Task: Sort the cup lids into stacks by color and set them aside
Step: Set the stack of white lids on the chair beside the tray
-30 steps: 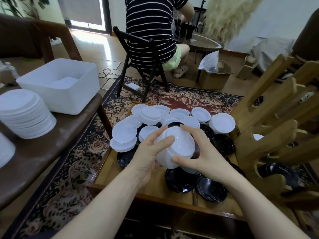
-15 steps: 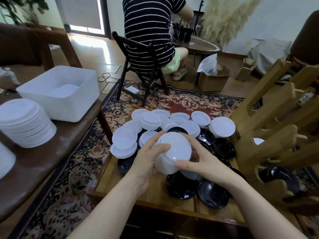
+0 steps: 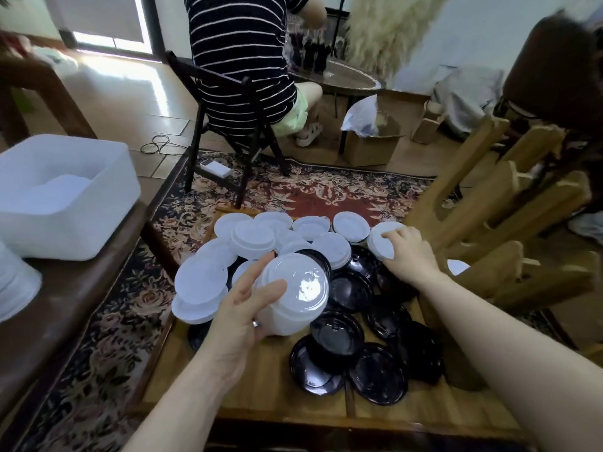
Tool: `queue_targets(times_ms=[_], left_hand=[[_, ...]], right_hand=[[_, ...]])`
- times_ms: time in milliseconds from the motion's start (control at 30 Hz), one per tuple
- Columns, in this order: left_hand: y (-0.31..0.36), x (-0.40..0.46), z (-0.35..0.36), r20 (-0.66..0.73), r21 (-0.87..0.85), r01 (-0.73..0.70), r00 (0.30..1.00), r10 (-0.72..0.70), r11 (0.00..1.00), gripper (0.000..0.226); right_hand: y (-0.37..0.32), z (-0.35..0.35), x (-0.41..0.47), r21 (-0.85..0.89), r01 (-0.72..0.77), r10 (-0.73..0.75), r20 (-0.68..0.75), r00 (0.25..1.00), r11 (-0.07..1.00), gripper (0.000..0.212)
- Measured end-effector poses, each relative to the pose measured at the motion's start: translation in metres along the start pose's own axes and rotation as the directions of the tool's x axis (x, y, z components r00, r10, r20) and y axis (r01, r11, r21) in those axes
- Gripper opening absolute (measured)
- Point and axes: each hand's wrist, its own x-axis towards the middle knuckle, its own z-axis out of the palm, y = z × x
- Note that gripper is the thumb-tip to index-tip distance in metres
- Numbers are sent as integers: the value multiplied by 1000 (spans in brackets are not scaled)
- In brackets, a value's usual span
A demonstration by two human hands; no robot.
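Note:
My left hand (image 3: 243, 308) grips a stack of white cup lids (image 3: 293, 295) held above the low wooden table (image 3: 261, 396). My right hand (image 3: 409, 252) has reached to the far right and its fingers curl over a white lid (image 3: 380, 244) at the table's edge. Several loose white lids (image 3: 251, 238) lie across the table's far half. Several black lids (image 3: 339, 353) lie scattered on the near right half.
A white plastic bin (image 3: 62, 194) and part of a white lid stack (image 3: 13, 285) sit on the brown bench at left. A wooden rack (image 3: 489, 230) stands close at right. A person in a striped shirt sits on a black chair (image 3: 228, 125) beyond the patterned rug.
My right hand let go of the held white stack and moved up and right onto a white lid by the rack. The left hand now holds the stack alone.

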Motion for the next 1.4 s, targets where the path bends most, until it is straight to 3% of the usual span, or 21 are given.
queue_targets(times_ms=[233, 433, 633, 733, 1000, 1100, 1200, 1333, 1400], left_hand=[[2, 14, 4, -29, -68, -12, 1000, 10, 998, 79], [1, 19, 7, -31, -78, 6, 999, -8, 997, 77], [1, 19, 12, -5, -62, 29, 1000, -29, 998, 80], [0, 16, 14, -7, -60, 42, 999, -42, 997, 82], [5, 7, 6, -47, -57, 30, 998, -32, 998, 63], [6, 4, 3, -60, -71, 30, 998, -34, 997, 64], [5, 2, 3, -60, -82, 42, 997, -47, 996, 63], [4, -1, 5, -44, -95, 57, 997, -61, 994, 67], [4, -2, 6, -40, -107, 59, 997, -63, 993, 73]], right_hand=[[13, 22, 15, -318, -32, 28, -18, 999, 947, 28], [19, 29, 11, -370, 2, -23, -53, 998, 929, 10], [9, 22, -9, 2, -88, 86, -252, 964, 996, 5], [3, 9, -22, 283, -143, 211, -230, 950, 948, 10], [-8, 5, -66, 359, -111, 130, -28, 991, 927, 16], [-10, -7, -72, 609, -181, 196, 42, 980, 772, 22], [-18, -33, -81, 874, -187, 224, 92, 970, 449, 25], [-27, -53, -100, 966, -241, 278, 208, 938, 90, 17], [-33, -58, -109, 950, -285, 186, 305, 934, -126, 12]])
